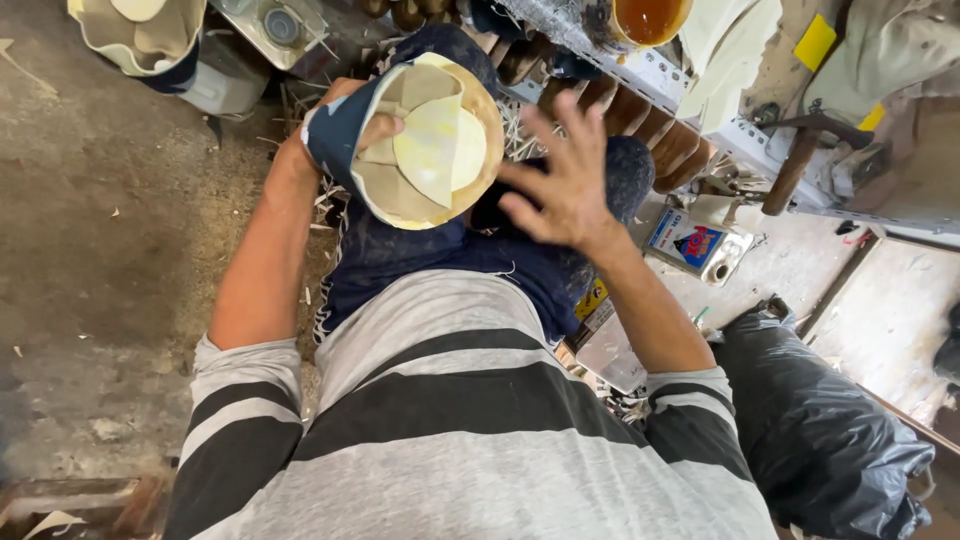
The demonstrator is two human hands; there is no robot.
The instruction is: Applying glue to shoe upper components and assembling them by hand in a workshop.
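Note:
My left hand (368, 125) grips a shoe upper (420, 150) with a navy outside, a tan lining and a pale yellow insole piece, held over my lap with the inside facing up. My thumb lies inside on the lining. My right hand (565, 180) hovers just to the right of the shoe upper, fingers spread wide, holding nothing and not touching it. I sit in a grey and black striped shirt and dark blue trousers.
A row of brown wooden lasts (650, 125) lines a rack ahead. A small printed tin (695, 243) lies on the floor at the right, beside a black plastic bag (820, 420). Another shoe upper (140, 35) sits at the upper left. The concrete floor (100, 250) spreads to the left.

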